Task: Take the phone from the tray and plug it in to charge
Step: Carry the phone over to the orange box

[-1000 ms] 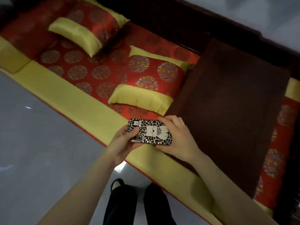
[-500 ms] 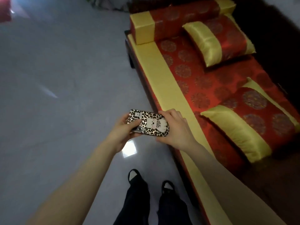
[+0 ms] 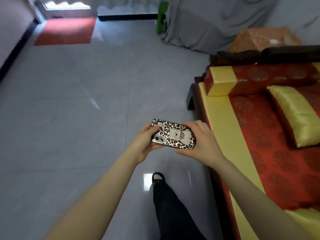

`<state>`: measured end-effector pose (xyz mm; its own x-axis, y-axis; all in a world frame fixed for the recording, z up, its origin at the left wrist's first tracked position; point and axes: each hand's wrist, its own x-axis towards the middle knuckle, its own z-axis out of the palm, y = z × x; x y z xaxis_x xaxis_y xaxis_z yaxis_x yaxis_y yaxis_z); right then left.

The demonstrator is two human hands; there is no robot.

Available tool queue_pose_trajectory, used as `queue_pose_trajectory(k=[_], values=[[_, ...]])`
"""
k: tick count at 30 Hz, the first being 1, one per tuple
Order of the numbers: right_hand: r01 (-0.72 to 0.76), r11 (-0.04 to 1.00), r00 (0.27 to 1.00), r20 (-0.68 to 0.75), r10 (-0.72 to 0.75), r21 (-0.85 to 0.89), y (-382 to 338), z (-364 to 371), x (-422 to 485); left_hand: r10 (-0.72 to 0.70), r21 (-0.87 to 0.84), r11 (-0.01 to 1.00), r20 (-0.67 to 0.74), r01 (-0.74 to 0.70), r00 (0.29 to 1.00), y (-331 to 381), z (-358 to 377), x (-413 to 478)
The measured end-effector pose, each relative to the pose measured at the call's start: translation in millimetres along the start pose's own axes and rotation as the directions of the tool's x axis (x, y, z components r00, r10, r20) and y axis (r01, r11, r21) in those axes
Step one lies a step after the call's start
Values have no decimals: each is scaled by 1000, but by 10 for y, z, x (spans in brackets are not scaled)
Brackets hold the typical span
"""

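The phone [image 3: 173, 134] has a leopard-print case with a white cartoon figure and lies sideways, back up, camera lenses toward the left. My left hand [image 3: 142, 143] grips its left end, thumb on top. My right hand [image 3: 200, 141] holds its right end from above and below. Both hands hold it in the air over the grey tiled floor [image 3: 69, 118]. No tray, charger or cable is in view.
A wooden bench [image 3: 202, 108] with a red and yellow cushion [image 3: 251, 153] and pillows runs along the right. A red mat [image 3: 65, 31] lies by the far doorway. Grey cloth [image 3: 207, 23] covers furniture at the back. My leg [image 3: 173, 205] is below the hands.
The view has swung left, away from the bench toward the open floor and doorway. Both hands keep the same grip on the phone.
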<state>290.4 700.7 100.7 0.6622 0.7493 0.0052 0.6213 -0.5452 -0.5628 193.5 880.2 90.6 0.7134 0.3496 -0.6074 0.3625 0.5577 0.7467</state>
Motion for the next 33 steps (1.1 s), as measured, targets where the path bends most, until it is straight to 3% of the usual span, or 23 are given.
queue_pose_trajectory(k=[7,15,19,22,30,33], values=[[58,998,998,38,-59,16,-179,-12,1904,32,-35,999,-92,-35,995,1249,-382,1095],[63,997,997,31,-64,50,-23,-288,3960,46,-84,995,1,-46,999,2617,-520,2698],[-69,983,997,-31,75,170,207,-455,4959,50,-40,998,110,-46,993,3328,-439,3709],[-119,987,990,-60,126,107,384,-581,5565,34,58,997,173,-45,984,3843,-267,4364],[-357,923,928,-167,333,-143,1322,-1226,6543,-179,317,946,355,62,918,4679,898,5929],[-436,889,887,-231,400,-139,1817,-1440,6992,-215,369,928,398,59,892,4986,1469,6600]])
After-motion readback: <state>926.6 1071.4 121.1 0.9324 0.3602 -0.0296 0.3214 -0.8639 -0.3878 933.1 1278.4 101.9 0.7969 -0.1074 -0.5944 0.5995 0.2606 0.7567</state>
